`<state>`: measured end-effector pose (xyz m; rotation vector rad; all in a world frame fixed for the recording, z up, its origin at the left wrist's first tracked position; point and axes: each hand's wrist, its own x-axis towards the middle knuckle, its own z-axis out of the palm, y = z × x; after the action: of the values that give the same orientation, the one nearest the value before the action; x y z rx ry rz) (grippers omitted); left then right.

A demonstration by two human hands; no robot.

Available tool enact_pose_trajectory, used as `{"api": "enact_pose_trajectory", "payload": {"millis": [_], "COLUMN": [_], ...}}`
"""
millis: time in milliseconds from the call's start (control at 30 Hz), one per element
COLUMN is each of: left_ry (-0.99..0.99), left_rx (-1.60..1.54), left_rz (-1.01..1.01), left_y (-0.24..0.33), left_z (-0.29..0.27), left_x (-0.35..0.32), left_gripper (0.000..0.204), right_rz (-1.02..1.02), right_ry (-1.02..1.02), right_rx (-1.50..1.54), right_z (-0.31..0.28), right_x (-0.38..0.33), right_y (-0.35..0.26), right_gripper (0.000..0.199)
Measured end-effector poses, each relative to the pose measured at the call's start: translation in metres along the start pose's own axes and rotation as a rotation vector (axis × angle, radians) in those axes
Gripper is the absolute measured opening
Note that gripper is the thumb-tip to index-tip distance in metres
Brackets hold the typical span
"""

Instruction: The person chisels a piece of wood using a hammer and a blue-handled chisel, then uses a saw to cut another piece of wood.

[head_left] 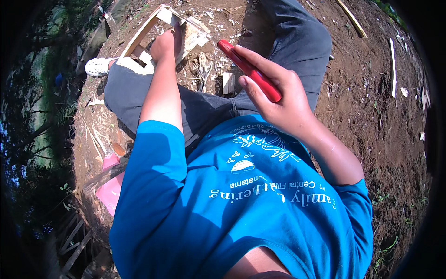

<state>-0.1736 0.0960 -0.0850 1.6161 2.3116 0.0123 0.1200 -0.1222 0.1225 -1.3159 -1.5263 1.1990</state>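
My right hand [283,88] grips a long, smooth red object [251,69] with rounded ends, held between thumb and fingers above my lap; its exact kind does not show. Farther off to the left, my left hand [163,46] is closed in a fist at a light wooden frame [144,30] made of joined boards. What its fingers hold is hidden. Beside that fist, a dark curved piece [178,41] stands against the boards. A flat wooden board [196,33] forms the frame's right part.
Between my bent legs lie a small wood block [228,83] and a heap of shavings [203,72]. A pink plastic thing [110,197] lies under a wooden stick [104,176] at left. Long wood strips [393,67] rest on the brown soil at right.
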Motion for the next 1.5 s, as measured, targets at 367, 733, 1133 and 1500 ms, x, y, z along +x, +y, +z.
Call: {"api": "enact_pose_trajectory", "payload": {"millis": [367,733,1133,1500], "left_ry": [0.092,0.03,0.009,0.078], "left_rx": [0.128,0.1,0.138,0.099], "left_rz": [0.248,0.229,0.28,0.2], "left_y": [0.019,0.022,-0.005,0.009], "left_z": [-0.008,-0.028,0.014,-0.014], "left_x": [-0.046,-0.039,-0.013,-0.032], "left_gripper": [0.078,0.069,0.047,0.049], "right_rz": [-0.096,-0.097,0.131,-0.049], "right_ry": [0.064,0.01,-0.061,-0.068], "right_rx": [-0.129,-0.099,-0.028,-0.22], "right_z": [0.015,0.008,0.011,-0.014], "right_x": [0.062,0.052,0.082,0.038], "right_y": [0.025,-0.01,0.014,-0.021], "right_gripper": [0.043,0.043,0.044,0.047]}}
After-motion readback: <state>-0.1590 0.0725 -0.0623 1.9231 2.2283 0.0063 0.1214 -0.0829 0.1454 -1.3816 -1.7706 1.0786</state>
